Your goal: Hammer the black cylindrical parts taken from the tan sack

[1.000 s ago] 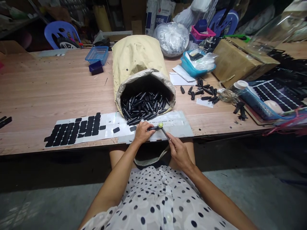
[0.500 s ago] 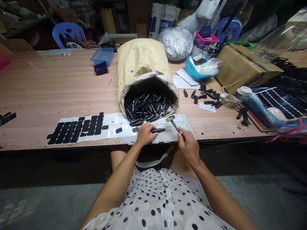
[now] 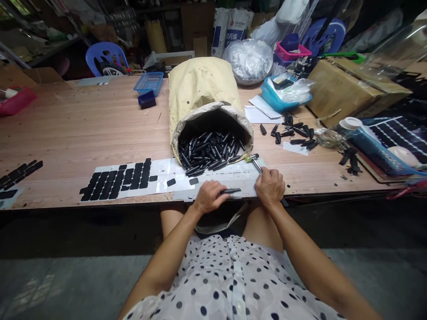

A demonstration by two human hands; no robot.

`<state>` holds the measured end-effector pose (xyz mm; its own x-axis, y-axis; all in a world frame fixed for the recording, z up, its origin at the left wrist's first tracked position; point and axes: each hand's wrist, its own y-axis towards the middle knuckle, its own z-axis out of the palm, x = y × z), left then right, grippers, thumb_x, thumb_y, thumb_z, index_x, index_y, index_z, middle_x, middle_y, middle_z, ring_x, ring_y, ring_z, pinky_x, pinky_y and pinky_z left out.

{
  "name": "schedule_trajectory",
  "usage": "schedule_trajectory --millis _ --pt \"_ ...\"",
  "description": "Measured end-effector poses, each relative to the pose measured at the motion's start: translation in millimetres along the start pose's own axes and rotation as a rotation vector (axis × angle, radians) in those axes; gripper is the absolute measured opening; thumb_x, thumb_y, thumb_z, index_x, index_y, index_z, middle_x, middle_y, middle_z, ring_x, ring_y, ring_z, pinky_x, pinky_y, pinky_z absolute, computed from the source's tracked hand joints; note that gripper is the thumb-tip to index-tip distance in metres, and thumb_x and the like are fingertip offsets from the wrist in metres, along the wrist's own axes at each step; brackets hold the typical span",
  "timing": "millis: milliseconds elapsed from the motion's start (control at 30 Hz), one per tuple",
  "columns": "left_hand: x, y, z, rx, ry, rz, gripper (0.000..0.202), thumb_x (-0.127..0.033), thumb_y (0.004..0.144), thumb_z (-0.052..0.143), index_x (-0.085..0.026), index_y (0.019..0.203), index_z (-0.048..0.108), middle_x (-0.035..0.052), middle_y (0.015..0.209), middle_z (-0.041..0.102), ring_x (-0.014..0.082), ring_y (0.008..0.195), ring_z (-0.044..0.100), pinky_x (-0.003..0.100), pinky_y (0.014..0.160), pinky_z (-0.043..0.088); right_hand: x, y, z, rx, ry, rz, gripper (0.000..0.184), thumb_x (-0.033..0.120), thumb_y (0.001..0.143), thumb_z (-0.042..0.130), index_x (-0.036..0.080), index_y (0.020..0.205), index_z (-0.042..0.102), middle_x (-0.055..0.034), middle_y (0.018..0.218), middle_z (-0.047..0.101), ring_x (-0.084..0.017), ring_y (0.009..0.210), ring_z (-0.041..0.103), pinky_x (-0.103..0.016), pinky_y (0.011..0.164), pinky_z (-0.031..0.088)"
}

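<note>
My left hand [image 3: 210,195] is closed on a slim black tapered piece [image 3: 230,191], whose end sticks out to the right near the table's front edge. With my right hand [image 3: 270,184] I grip the handle of a small hammer [image 3: 255,162]; its head, yellow-green at one end, rests at or just above the board. Under both hands lies a grey-white board [image 3: 247,180]. Just beyond it, a large paper sack [image 3: 202,84] lies with its mouth toward me, full of similar black pieces [image 3: 210,149], several of them spilling onto the board.
Black adhesive-looking patches on a sheet [image 3: 111,182] lie to the left. Loose black parts [image 3: 302,133] are scattered at right, near a cardboard box [image 3: 347,91] and a turquoise basin [image 3: 283,100]. Blue baskets [image 3: 149,83] stand behind on the left.
My left hand has lifted the black piece off the board and drawn it toward me. My right hand has moved right with the hammer, away from the piece. The view has shifted slightly left.
</note>
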<state>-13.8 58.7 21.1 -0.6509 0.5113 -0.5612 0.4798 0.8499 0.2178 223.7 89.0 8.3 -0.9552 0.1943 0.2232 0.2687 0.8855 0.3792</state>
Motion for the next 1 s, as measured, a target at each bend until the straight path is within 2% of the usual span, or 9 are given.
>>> schedule_trajectory --millis 67,133,267,333,400,500,667,833,1000 --pt "-8.2 -24.4 12.7 0.081 -0.031 0.109 0.033 -0.044 0.098 0.049 -0.021 0.105 0.071 0.0085 0.087 0.071 0.0212 0.084 0.065 0.035 0.08 0.048 1.4 -1.0 0.9 0.014 -0.014 -0.007 0.03 0.022 0.091 0.046 0.018 0.111 0.068 -0.0132 0.098 0.056 -0.024 0.086 0.044 -0.033 0.067 0.028" --pt "-13.8 -50.2 29.6 0.162 -0.073 0.108 0.036 -0.044 0.099 0.045 -0.02 0.107 0.071 0.0086 0.085 0.073 0.0204 0.081 0.067 0.034 0.077 0.05 2.0 -1.5 1.4 0.017 -0.03 -0.009 0.03 0.022 0.091 0.046 0.017 0.112 0.067 -0.0134 0.099 0.056 -0.025 0.087 0.044 -0.033 0.067 0.028" --pt "-9.0 -83.0 59.6 0.325 -0.058 -0.343 0.035 -0.039 0.099 0.045 -0.021 0.115 0.07 0.0099 0.103 0.076 0.0228 0.099 0.071 0.033 0.089 0.052 4.0 -1.8 1.8 0.001 -0.069 -0.01 0.03 0.022 0.09 0.046 0.017 0.112 0.066 -0.0131 0.098 0.056 -0.025 0.088 0.046 -0.034 0.069 0.029" --pt "-0.9 -86.8 67.2 0.476 -0.007 -0.596 0.037 -0.037 0.099 0.044 -0.021 0.123 0.068 0.011 0.115 0.075 0.0254 0.111 0.069 0.035 0.095 0.051 4.8 -1.9 1.9 0.0 -0.083 -0.018 0.03 0.022 0.09 0.046 0.017 0.111 0.066 -0.0127 0.098 0.057 -0.025 0.088 0.046 -0.034 0.069 0.03" --pt "6.9 -86.0 70.2 0.601 0.025 -0.72 0.04 -0.035 0.097 0.045 -0.021 0.13 0.064 0.0116 0.121 0.073 0.027 0.117 0.067 0.036 0.098 0.051 5.2 -1.7 1.8 -0.005 -0.087 -0.023 0.03 0.022 0.09 0.045 0.017 0.112 0.066 -0.0127 0.098 0.057 -0.025 0.088 0.046 -0.034 0.069 0.03" --pt "12.8 -83.9 70.3 0.68 0.017 -0.708 0.039 -0.031 0.093 0.051 -0.024 0.129 0.065 0.0098 0.124 0.072 0.0267 0.119 0.067 0.035 0.097 0.052 5.6 -1.1 1.3 -0.003 -0.075 -0.022 0.03 0.022 0.09 0.046 0.017 0.112 0.066 -0.0129 0.097 0.057 -0.025 0.087 0.046 -0.034 0.069 0.03" --pt "6.3 -85.8 69.6 0.776 0.002 -0.62 0.027 -0.021 0.089 0.054 -0.025 0.106 0.075 0.0079 0.113 0.076 0.0278 0.112 0.069 0.036 0.093 0.054 7.7 -0.8 -1.3 0.028 -0.054 -0.01 0.03 0.021 0.09 0.045 0.017 0.112 0.066 -0.0139 0.098 0.057 -0.026 0.089 0.047 -0.034 0.069 0.03" --pt "-12.5 -82.0 49.4 0.637 -0.096 -0.374 0.026 -0.022 0.09 0.055 -0.027 0.107 0.074 0.0047 0.11 0.074 0.0216 0.103 0.07 0.03 0.09 0.052 9.1 -1.9 -1.9 0.013 -0.065 -0.019 0.03 0.02 0.09 0.045 0.017 0.112 0.066 -0.0138 0.098 0.059 -0.026 0.088 0.047 -0.035 0.068 0.03" --pt "-14.8 -51.9 -11.6 0.154 -0.209 -0.133 0.023 -0.034 0.094 0.055 -0.025 0.098 0.075 0.0033 0.086 0.073 0.0162 0.076 0.067 0.028 0.075 0.053 8.9 -2.5 -0.8 0.003 -0.08 -0.026 0.031 0.02 0.09 0.045 0.017 0.112 0.067 -0.0133 0.097 0.059 -0.026 0.087 0.048 -0.035 0.067 0.031"
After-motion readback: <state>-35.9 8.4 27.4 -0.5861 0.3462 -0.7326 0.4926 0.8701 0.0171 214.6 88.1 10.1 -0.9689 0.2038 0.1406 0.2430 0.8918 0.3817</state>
